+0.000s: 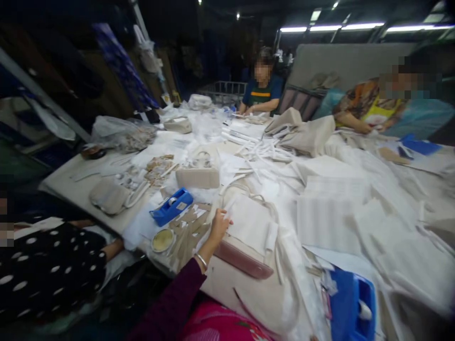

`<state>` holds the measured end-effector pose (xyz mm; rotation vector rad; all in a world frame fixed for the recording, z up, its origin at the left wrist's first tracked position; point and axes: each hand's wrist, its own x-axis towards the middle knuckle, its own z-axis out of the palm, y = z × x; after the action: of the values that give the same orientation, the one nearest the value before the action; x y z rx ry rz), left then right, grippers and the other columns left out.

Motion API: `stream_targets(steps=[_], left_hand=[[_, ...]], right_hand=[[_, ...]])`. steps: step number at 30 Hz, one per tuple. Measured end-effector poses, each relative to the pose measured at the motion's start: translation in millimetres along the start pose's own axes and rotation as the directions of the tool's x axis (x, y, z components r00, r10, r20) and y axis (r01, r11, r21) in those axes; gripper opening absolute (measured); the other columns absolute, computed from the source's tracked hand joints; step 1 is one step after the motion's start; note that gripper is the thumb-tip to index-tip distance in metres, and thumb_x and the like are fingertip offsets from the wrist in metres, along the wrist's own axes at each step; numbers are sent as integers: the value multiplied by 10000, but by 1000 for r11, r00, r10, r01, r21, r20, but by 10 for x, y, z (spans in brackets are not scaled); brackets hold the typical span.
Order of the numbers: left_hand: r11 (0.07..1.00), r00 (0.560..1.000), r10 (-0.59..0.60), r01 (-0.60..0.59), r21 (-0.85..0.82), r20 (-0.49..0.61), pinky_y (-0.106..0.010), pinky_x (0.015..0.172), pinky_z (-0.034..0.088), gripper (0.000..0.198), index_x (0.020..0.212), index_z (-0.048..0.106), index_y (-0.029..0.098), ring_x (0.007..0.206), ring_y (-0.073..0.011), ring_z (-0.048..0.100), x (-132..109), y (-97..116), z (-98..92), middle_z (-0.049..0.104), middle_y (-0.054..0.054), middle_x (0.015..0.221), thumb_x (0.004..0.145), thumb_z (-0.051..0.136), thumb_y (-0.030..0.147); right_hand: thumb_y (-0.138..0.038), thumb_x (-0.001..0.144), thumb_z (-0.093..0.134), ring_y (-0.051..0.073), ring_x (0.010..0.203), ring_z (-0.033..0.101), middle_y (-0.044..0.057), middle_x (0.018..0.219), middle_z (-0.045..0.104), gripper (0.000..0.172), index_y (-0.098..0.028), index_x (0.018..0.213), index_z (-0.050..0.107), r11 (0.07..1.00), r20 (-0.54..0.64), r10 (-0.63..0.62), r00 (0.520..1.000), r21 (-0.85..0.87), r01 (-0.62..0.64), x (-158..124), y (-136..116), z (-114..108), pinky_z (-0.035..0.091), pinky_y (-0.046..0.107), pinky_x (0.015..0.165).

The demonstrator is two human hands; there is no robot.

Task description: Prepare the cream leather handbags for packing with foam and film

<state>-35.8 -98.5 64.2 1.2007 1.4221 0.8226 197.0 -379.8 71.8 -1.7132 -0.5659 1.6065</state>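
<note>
**Left hand (219, 228) pinching white strip (229, 204) at cream bag**

Quick note: we see the fingers closed on the strip, just above a cream handbag (247, 232) with a pink panel. A blue tape dispenser (171, 207) and round tin (162, 240) sit near. Right hand out of view, so we cannot tell its state.

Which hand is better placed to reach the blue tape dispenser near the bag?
Probably the left. The left hand is over the table, a short way from the blue tape dispenser. The right hand is not in view, so its position cannot be judged.
</note>
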Motion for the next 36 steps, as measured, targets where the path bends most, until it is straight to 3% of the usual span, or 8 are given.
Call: stream_targets(steps=[2, 4, 8, 11, 16, 24, 30, 36], left_hand=[[999, 999, 41, -41, -1, -3, -192, 478, 327, 428, 1119, 432, 191, 460, -84, 434, -29, -23, -18, 604, 36, 640, 706, 526, 138], [997, 997, 79, -79, -11, 0, -206, 513, 337, 570, 1253, 381, 179, 484, -97, 444, -91, -14, -35, 589, 38, 639, 701, 512, 127], [988, 988, 156, -156, -13, -4, -222, 564, 332, 730, 1378, 297, 190, 515, -116, 433, -181, 42, -87, 507, 71, 584, 686, 523, 132], [978, 979, 205, -205, 40, -4, -240, 595, 334, 690, 1385, 309, 175, 537, -135, 431, -199, 51, -124, 472, 60, 573, 727, 514, 164], [967, 974, 226, -227, 115, 21, -265, 606, 341, 501, 1331, 360, 177, 585, -172, 485, -187, -22, -123, 510, 6, 617, 834, 420, 194], [958, 968, 246, -251, 142, 48, -260, 675, 394, 131, 916, 486, 207, 714, -162, 561, -98, -113, -77, 606, -23, 754, 804, 434, 161], [991, 988, 130, -127, -44, 82, -210, 530, 363, 113, 844, 468, 190, 507, -98, 470, -13, -116, -66, 606, 17, 655, 732, 478, 178], [954, 978, 3, 59, -292, 207, -163, 429, 264, 238, 901, 446, 187, 419, -52, 380, 33, -112, -115, 598, 35, 630, 703, 544, 275]], right_hand=[[-625, 758, 564, 239, 656, 625, 78, 770, 612, 328, -326, 867, 641, 997, 24, -75, 997, 13, 75, 188, -381, 373, 447, 334, 414], [-577, 737, 594, 170, 484, 509, 31, 563, 528, 342, -237, 700, 612, 974, -13, -221, 975, 53, 222, 442, -827, 803, 378, 315, 415], [-427, 722, 585, 123, 476, 453, -9, 518, 523, 252, -188, 647, 614, 874, -19, -472, 882, -145, 464, 1116, -1592, 1598, 342, 270, 478], [-347, 686, 543, 145, 531, 528, 11, 533, 583, 208, -187, 564, 597, 788, -12, -524, 851, -386, 480, 1506, -1776, 1899, 391, 269, 556], [-252, 663, 521, 163, 565, 557, 28, 558, 625, 162, -194, 544, 617, 730, -36, -507, 861, -550, 407, 1712, -1684, 1906, 392, 271, 598], [-244, 692, 553, 192, 594, 563, 49, 572, 629, 159, -216, 564, 643, 594, -30, -501, 865, -738, 319, 1729, -1693, 1735, 342, 284, 586], [-99, 623, 539, 190, 670, 587, 51, 686, 673, 164, -190, 689, 659, 626, 28, -519, 854, -668, 402, 1849, -1609, 1543, 367, 274, 635], [-113, 614, 511, 162, 664, 588, 11, 666, 653, 113, -180, 655, 591, 698, 112, -548, 829, -486, 526, 2071, -1600, 1587, 408, 246, 634]])
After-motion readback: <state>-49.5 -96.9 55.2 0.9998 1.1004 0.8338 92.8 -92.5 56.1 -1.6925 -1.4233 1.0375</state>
